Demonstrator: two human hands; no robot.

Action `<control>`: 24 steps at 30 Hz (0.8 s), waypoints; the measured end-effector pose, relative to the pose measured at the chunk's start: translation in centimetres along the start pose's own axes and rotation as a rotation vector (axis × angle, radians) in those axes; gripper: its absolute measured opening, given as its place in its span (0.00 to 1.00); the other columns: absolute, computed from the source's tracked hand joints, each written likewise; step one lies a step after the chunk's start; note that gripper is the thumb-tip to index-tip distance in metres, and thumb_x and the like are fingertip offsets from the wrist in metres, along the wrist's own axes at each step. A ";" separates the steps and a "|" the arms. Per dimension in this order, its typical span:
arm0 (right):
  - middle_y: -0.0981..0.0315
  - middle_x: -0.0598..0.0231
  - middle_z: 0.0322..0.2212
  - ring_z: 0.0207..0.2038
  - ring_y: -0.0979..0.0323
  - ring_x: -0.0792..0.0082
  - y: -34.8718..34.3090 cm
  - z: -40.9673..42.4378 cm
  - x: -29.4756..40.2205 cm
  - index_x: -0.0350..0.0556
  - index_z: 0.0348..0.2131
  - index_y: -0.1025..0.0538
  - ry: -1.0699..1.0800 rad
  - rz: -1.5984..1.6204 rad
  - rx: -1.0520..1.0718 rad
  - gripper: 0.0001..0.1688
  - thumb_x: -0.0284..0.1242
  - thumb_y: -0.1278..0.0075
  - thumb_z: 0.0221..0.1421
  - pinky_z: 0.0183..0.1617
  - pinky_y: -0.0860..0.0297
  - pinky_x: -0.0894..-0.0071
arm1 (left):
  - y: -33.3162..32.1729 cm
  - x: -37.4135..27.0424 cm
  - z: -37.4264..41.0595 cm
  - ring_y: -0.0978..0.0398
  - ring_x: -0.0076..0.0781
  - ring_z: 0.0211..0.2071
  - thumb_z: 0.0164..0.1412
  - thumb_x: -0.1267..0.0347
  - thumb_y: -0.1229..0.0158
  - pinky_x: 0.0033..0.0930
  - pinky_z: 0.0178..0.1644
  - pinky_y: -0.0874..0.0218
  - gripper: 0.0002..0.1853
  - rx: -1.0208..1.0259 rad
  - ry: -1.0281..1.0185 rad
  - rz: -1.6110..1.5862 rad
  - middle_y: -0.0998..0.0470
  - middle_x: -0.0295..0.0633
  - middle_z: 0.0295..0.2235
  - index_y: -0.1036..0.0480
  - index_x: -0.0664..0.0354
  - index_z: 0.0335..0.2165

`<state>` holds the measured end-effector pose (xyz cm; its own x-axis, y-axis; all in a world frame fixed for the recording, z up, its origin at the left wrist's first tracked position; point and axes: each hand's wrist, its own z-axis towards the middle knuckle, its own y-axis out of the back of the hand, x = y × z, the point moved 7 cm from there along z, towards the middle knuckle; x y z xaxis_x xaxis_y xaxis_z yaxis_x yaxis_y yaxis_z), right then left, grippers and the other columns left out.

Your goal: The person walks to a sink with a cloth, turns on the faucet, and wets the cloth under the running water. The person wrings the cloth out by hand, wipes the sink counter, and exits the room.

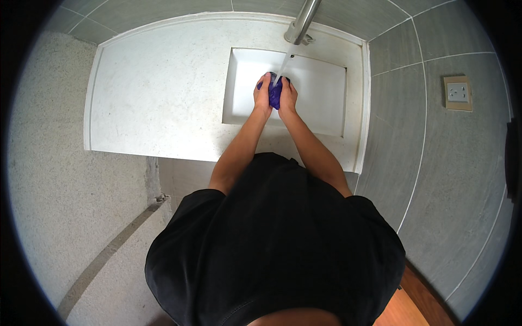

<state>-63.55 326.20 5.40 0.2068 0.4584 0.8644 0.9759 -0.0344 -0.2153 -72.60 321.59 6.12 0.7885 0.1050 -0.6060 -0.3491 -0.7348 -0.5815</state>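
Note:
Both hands hold a wet, bunched-up purple cloth [275, 94] over the white sink basin [322, 98]. My left hand [262, 94] grips its left side, and my right hand [288, 95] grips its right side. Between them a stream of water [284, 65] falls onto the cloth from a metal faucet [301, 24] behind the basin. Some darker part shows at the top of the bundle; what it is cannot be told. The undersides of the hands and the fingertips are partly hidden.
A pale stone countertop [159, 89] surrounds the basin and stretches to the left. Grey tiled walls [399, 110] stand behind and on the right, with a wall socket [457, 93]. At the left is a rough plaster wall [53, 106].

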 end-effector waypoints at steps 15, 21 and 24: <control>0.28 0.67 0.28 0.28 0.31 0.75 0.6 -0.4 -1.0 0.39 0.33 0.24 -0.025 0.013 -0.083 0.17 0.37 0.52 0.55 0.34 0.32 0.75 | 2.9 1.6 1.1 0.26 0.35 0.28 0.52 0.63 0.43 0.35 0.32 0.31 0.16 -0.202 0.034 -0.101 0.25 0.41 0.32 0.29 0.65 0.35; 0.29 0.67 0.25 0.26 0.33 0.75 1.1 0.0 -1.2 0.38 0.29 0.24 0.006 -0.131 -0.143 0.19 0.39 0.53 0.55 0.31 0.34 0.73 | 2.4 1.4 0.2 0.27 0.36 0.25 0.51 0.62 0.42 0.37 0.30 0.32 0.18 -0.351 0.101 -0.094 0.25 0.43 0.29 0.29 0.67 0.33; 0.29 0.66 0.24 0.25 0.34 0.75 1.3 -0.1 -1.8 0.37 0.28 0.24 -0.039 -0.066 -0.175 0.20 0.40 0.52 0.54 0.30 0.34 0.72 | 2.4 1.4 -0.3 0.27 0.37 0.25 0.50 0.61 0.42 0.38 0.29 0.32 0.19 -0.408 0.123 -0.123 0.26 0.44 0.29 0.29 0.68 0.32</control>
<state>-62.67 325.26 3.56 0.1420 0.4988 0.8550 0.9852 -0.1553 -0.0730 -72.19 319.77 4.02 0.8746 0.1461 -0.4623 -0.0396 -0.9288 -0.3686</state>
